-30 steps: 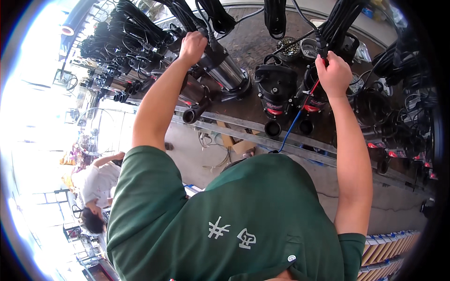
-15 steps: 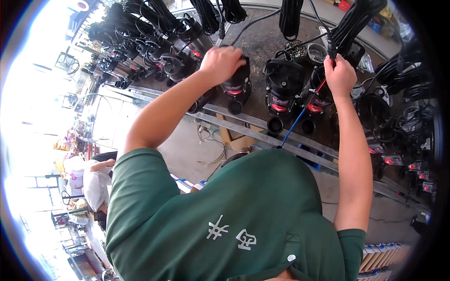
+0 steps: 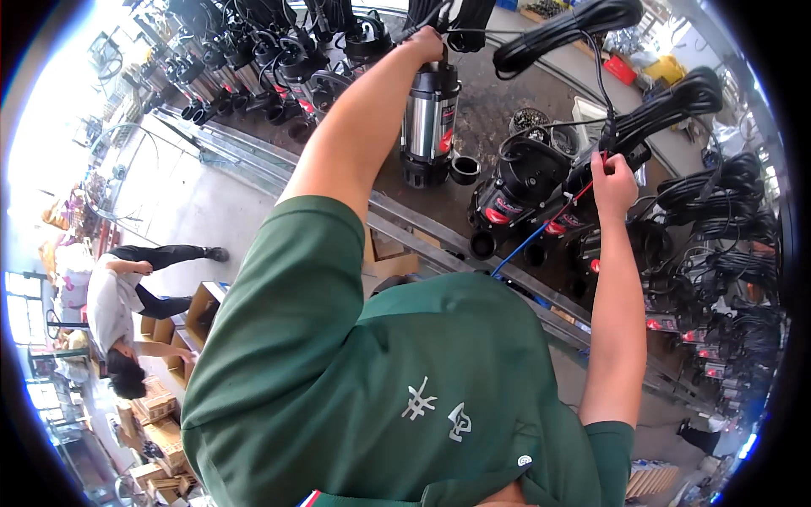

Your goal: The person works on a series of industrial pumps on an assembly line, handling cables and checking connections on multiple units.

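Observation:
My left hand [image 3: 420, 47] is closed at the top of a submersible pump [image 3: 429, 122], a steel cylinder with black ends and a pink-red label. Its grip seems to be on the pump's top handle, though the fingers are partly hidden. My right hand [image 3: 615, 188] pinches a red wire [image 3: 583, 194] just below the black end of a cable [image 3: 606, 133]. A blue wire [image 3: 519, 249] runs on from the red one down toward my waist. Left of my right hand, another black-topped pump [image 3: 525, 182] leans with its round outlet toward me.
Crowded pumps with coiled black cables stand along the bench [image 3: 486, 93] at left and right. A bundled cable [image 3: 574, 34] lies across the far side. Behind it sits a bowl of small parts [image 3: 529, 121]. At far left a person [image 3: 114, 300] bends over an open cardboard box [image 3: 203, 313].
The pump at my left hand now shows its steel side, and the hand sits farther away at its top. My right hand stays by the cable end, lower in view. The view has shifted.

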Tool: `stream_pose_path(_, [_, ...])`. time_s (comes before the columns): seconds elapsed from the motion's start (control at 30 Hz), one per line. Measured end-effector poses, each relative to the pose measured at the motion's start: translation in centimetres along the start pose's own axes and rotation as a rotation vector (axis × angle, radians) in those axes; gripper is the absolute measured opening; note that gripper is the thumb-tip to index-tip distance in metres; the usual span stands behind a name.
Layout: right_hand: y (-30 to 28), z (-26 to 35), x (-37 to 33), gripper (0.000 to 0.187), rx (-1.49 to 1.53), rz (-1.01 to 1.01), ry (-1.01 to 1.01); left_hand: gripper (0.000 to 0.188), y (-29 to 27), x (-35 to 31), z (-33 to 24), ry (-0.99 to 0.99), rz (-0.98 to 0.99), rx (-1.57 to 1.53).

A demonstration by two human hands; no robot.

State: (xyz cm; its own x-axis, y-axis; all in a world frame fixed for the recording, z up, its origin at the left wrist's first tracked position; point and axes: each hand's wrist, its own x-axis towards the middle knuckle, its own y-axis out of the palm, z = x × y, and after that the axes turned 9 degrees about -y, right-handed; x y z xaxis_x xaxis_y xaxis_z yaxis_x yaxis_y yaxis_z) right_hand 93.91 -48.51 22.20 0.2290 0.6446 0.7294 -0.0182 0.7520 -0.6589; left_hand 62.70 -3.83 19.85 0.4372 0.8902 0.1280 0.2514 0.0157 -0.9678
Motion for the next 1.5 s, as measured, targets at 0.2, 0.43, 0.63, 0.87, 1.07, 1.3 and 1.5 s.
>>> stream_pose_path(0.2, [-1.4, -1.1, -1.8, 0.037, -0.06, -0.02, -0.122, 0.03, 0.4, -2.4, -7.0, 0.041, 0.038, -0.543])
stream_pose_path(0.43, [-1.0, -1.4, -1.7, 0.038, -0.194, 0.017, -0.149, 0.026, -0.2, -2.3, -10.0, 0.196, 0.144, -0.442])
stream_pose_path(0.63, [-0.7, -1.0, -1.3, 0.041, -0.206, 0.053, -0.126, 0.021, 2.8, -1.4, -10.0, 0.182, -0.016, -0.705])
stream_pose_path(0.87, [-0.7, -1.8, -2.1, 0.041, -0.161, 0.026, -0.138, 0.028, 1.2, -6.7, -9.5, 0.128, 0.031, -0.82])
stream_pose_path(1.07, [-0.8, -1.5, -1.8, 0.038, -0.129, 0.054, -0.073, 0.038, 0.1, -6.1, -8.8, 0.163, 0.094, -0.778])
stream_pose_path(1.3, [-0.6, -1.2, -1.2, 0.033, -0.155, 0.074, -0.107, 0.032, 0.1, -5.0, -7.1, 0.232, 0.059, -0.943])
stream_pose_path(1.5, [-0.7, -1.7, -2.0, 0.025, -0.141, 0.076, -0.084, 0.028, -4.6, -14.4, -7.0, 0.378, 0.432, -0.92])
